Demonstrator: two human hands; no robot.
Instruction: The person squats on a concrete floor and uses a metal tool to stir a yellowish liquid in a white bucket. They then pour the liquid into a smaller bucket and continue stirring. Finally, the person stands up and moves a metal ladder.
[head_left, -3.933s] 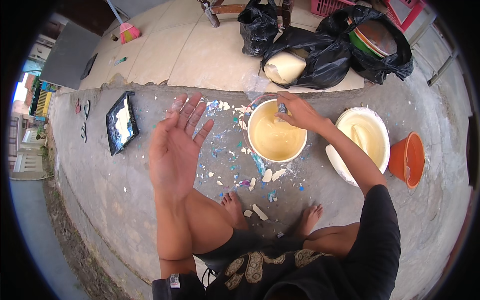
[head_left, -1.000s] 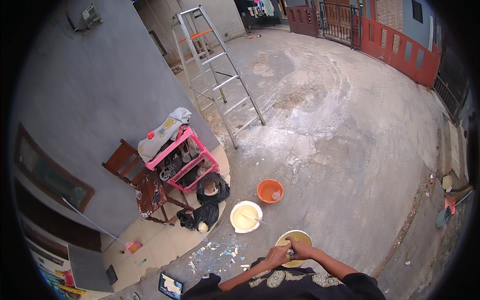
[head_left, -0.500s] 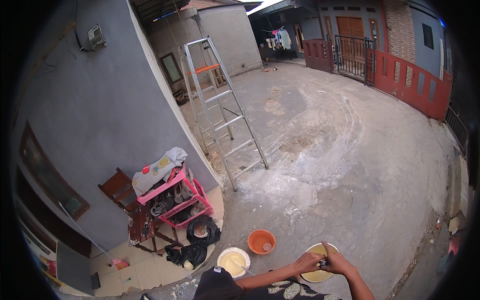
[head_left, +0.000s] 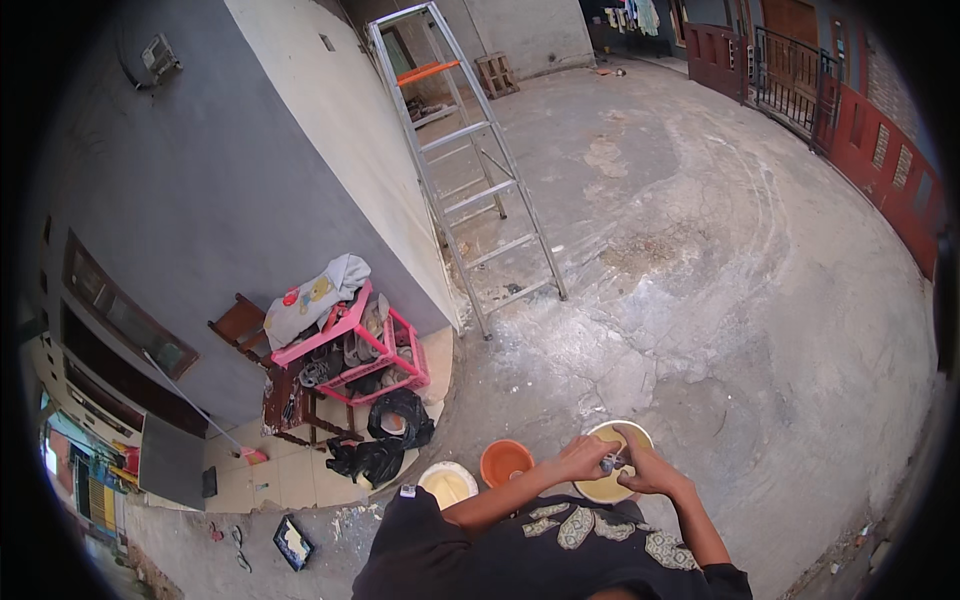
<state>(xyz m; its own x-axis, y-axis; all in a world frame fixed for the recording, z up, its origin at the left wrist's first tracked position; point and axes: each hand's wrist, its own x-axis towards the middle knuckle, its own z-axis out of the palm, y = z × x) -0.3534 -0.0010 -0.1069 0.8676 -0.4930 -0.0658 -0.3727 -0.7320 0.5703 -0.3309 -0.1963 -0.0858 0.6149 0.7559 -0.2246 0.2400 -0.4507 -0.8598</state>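
Observation:
My left hand (head_left: 583, 459) and my right hand (head_left: 648, 471) meet over a round white-rimmed bucket (head_left: 645, 436) of pale yellow liquid that looks like paint. Both hands are closed around a small dark-and-grey object (head_left: 612, 462), mostly covered by fingers; its kind is unclear. One right finger points up and leftward. Left of the bucket stands an orange bucket (head_left: 488, 463) with a small cup inside. Farther left, a white tub (head_left: 430, 474) of cream-coloured paint sits partly behind my left sleeve.
An aluminium stepladder (head_left: 468, 207) stands beside the wall corner. At left, a pink rack (head_left: 374, 377) of shoes adjoins a wooden chair (head_left: 284, 392), with black plastic bags (head_left: 402, 415) in front. A dark tray (head_left: 293, 543) with whitish paint lies at lower left.
The view has tilted downward, showing more of my torso and the dark tray at lower left. My hands stay together over the yellow bucket, around the small object.

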